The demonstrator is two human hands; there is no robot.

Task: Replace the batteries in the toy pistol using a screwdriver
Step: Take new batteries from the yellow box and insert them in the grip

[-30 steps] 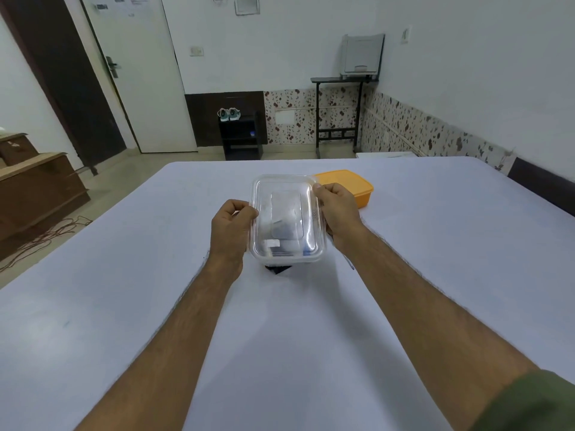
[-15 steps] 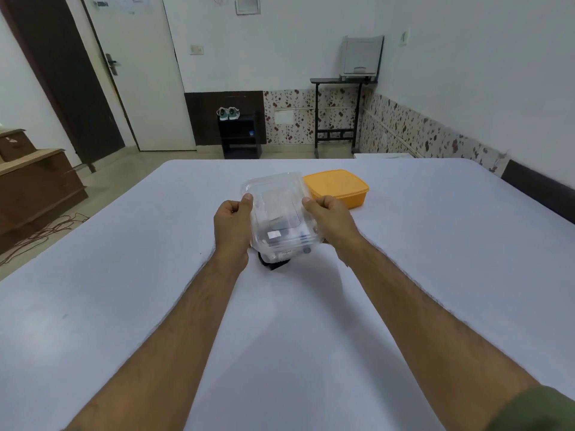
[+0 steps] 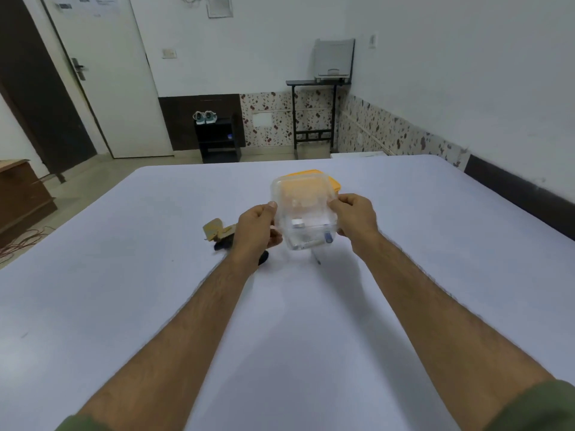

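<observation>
Up front: clear box (image 3: 303,209) hides orange lid (image 3: 333,178) | toy pistol (image 3: 222,236) behind left hand (image 3: 256,231)

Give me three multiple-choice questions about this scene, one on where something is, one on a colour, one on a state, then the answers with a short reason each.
1. Where is the toy pistol?
A. inside the clear box
B. on the table, partly behind the left hand
C. on the orange box

2. What colour is the box behind the clear box?
A. orange
B. green
C. black

3. How is the clear box held?
A. resting on the table, untouched
B. by the right hand alone
C. by both hands, one at each side

Answers:
1 B, its tan and black body lies on the table beside the left hand, which covers part of it.
2 A, the orange box shows past and through the clear one.
3 C, the left hand and right hand grip opposite sides.
</observation>
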